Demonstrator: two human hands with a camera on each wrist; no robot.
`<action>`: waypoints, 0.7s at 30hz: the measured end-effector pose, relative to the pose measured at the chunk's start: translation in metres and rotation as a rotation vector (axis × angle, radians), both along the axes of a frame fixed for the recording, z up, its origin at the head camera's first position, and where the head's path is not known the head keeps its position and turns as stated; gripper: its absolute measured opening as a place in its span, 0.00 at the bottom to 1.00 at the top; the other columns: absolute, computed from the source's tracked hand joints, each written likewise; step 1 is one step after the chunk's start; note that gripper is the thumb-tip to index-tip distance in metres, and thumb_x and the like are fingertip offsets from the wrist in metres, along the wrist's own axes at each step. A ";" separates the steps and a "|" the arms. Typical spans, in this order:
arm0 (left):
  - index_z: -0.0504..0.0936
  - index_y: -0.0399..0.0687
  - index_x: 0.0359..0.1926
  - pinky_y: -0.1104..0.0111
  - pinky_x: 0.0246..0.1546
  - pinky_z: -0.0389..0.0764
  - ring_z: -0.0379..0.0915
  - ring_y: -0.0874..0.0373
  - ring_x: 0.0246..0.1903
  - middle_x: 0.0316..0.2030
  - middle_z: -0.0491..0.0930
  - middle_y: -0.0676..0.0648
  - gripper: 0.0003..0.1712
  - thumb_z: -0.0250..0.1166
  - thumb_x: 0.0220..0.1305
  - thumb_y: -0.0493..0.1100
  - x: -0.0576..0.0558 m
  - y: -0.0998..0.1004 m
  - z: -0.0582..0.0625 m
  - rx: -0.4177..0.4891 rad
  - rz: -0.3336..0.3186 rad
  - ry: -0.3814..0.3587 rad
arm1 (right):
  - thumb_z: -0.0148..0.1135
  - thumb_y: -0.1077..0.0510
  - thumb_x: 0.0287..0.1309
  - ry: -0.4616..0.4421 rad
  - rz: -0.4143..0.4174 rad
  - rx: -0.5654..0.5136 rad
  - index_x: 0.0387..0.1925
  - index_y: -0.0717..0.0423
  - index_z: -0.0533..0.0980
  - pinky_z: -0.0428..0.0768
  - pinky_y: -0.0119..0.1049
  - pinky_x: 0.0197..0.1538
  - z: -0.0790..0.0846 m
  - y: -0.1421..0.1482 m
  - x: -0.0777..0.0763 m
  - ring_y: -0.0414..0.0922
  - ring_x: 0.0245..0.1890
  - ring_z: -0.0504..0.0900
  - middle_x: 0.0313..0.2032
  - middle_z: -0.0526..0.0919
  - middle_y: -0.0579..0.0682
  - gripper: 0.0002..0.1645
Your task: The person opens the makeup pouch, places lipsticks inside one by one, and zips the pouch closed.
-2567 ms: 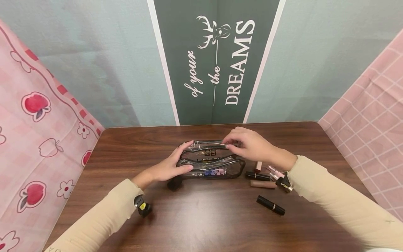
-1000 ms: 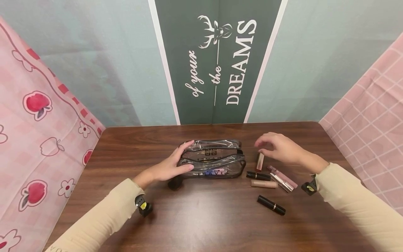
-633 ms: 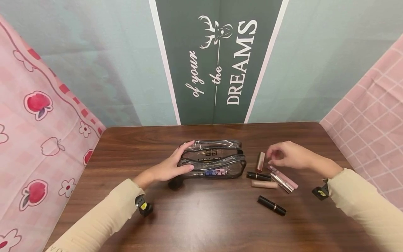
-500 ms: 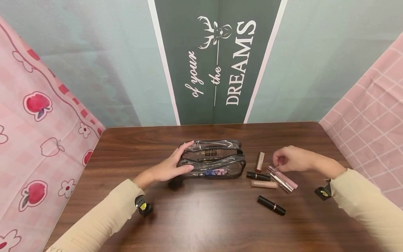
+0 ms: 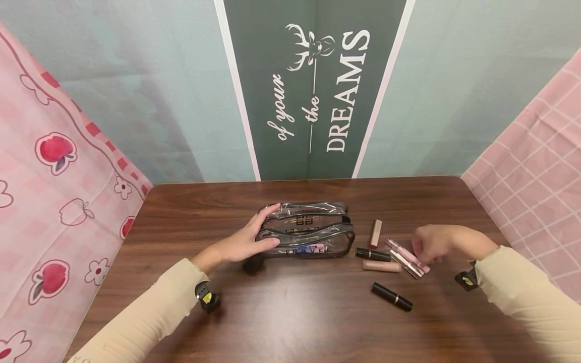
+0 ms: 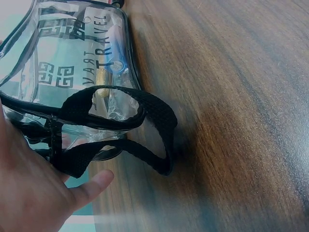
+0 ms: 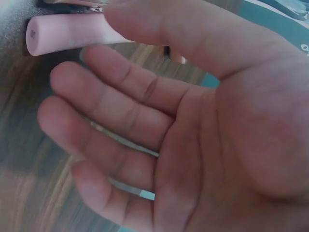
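Brown tabletop (image 5: pixel 290 322) | clear pouch (image 5: pixel 313 233) is spanned at its left end by left hand (image 5: pixel 242 243), thumb and fingers spread | pink tube (image 7: pixel 72 33) is partly covered by right hand (image 5: pixel 438 244), fingers parted, loosely bent; contact cannot be told

Brown wood-grain table (image 5: pixel 290 322): lane along front, interrupted at right by 1 glossy black cylindrical tube (image 5: pixel 392 296). Gap: narrow, between clear black-piped plastic pouch (image 5: pixel 308 231) and short beige-brown stick (image 5: pixel 375 232). Blocked: near end of pink cylindrical tube (image 5: pixel 399 248), by right hand (image 5: pixel 438 243). Obstacle: black woven strap loop (image 6: pixel 164 116) beside pouch.
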State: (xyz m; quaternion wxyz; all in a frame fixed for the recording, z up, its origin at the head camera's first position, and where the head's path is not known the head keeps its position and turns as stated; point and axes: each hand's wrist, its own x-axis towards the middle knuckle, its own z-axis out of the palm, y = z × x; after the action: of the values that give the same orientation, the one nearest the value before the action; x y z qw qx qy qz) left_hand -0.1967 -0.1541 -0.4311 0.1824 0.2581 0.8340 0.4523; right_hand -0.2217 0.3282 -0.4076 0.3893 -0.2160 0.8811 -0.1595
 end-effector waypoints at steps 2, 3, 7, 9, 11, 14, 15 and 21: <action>0.43 0.62 0.82 0.37 0.66 0.59 0.48 0.40 0.74 0.77 0.45 0.41 0.50 0.64 0.71 0.57 0.000 0.000 0.000 0.003 0.000 -0.002 | 0.69 0.65 0.43 -0.008 -0.015 0.017 0.20 0.53 0.77 0.76 0.29 0.24 -0.001 0.000 0.002 0.37 0.17 0.77 0.16 0.78 0.43 0.08; 0.43 0.62 0.82 0.37 0.66 0.59 0.49 0.40 0.73 0.77 0.45 0.41 0.50 0.64 0.71 0.57 0.000 0.000 0.000 0.004 0.000 -0.003 | 0.70 0.65 0.43 -0.012 -0.028 0.024 0.20 0.53 0.77 0.75 0.29 0.24 -0.002 0.000 0.003 0.37 0.17 0.77 0.17 0.78 0.43 0.09; 0.43 0.66 0.81 0.38 0.66 0.59 0.49 0.40 0.73 0.77 0.45 0.41 0.50 0.64 0.70 0.57 0.000 0.000 -0.001 0.003 0.004 -0.006 | 0.72 0.65 0.44 0.001 -0.055 0.039 0.20 0.53 0.76 0.72 0.28 0.23 -0.004 0.001 0.007 0.38 0.17 0.76 0.17 0.78 0.44 0.10; 0.43 0.67 0.81 0.38 0.66 0.59 0.49 0.40 0.73 0.77 0.45 0.41 0.50 0.64 0.70 0.57 0.000 0.000 -0.001 0.003 0.005 -0.005 | 0.73 0.65 0.44 0.013 -0.062 0.039 0.21 0.53 0.76 0.72 0.28 0.23 -0.005 0.001 0.007 0.38 0.18 0.76 0.17 0.77 0.44 0.11; 0.43 0.67 0.81 0.38 0.66 0.59 0.50 0.40 0.73 0.76 0.46 0.41 0.49 0.64 0.70 0.56 0.000 0.000 0.000 0.004 0.004 -0.005 | 0.73 0.65 0.44 0.024 -0.067 0.030 0.21 0.53 0.75 0.74 0.29 0.24 -0.006 0.002 0.008 0.39 0.18 0.77 0.17 0.77 0.44 0.11; 0.43 0.65 0.81 0.38 0.66 0.60 0.50 0.40 0.73 0.76 0.46 0.40 0.50 0.64 0.71 0.56 0.000 0.000 0.000 0.005 0.002 -0.007 | 0.73 0.65 0.43 0.031 -0.079 0.014 0.21 0.54 0.75 0.76 0.31 0.25 -0.009 0.003 0.008 0.39 0.18 0.77 0.18 0.77 0.43 0.12; 0.43 0.66 0.81 0.38 0.66 0.59 0.50 0.40 0.73 0.77 0.45 0.41 0.50 0.64 0.71 0.56 0.000 0.000 0.000 0.006 0.002 -0.008 | 0.73 0.65 0.43 0.032 -0.083 0.010 0.20 0.54 0.76 0.76 0.31 0.25 -0.010 0.004 0.008 0.39 0.18 0.77 0.18 0.77 0.43 0.11; 0.43 0.64 0.82 0.39 0.66 0.60 0.50 0.40 0.73 0.77 0.45 0.40 0.50 0.64 0.70 0.56 0.000 0.000 0.001 0.012 0.007 -0.008 | 0.70 0.65 0.41 0.042 -0.078 0.003 0.19 0.53 0.75 0.73 0.28 0.23 -0.014 0.005 0.008 0.37 0.17 0.75 0.17 0.77 0.42 0.10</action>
State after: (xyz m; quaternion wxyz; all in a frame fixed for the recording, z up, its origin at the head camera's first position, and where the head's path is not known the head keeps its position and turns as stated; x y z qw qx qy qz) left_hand -0.1963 -0.1540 -0.4305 0.1826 0.2543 0.8314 0.4590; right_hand -0.2136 0.3328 -0.4219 0.3643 -0.1844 0.8971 -0.1687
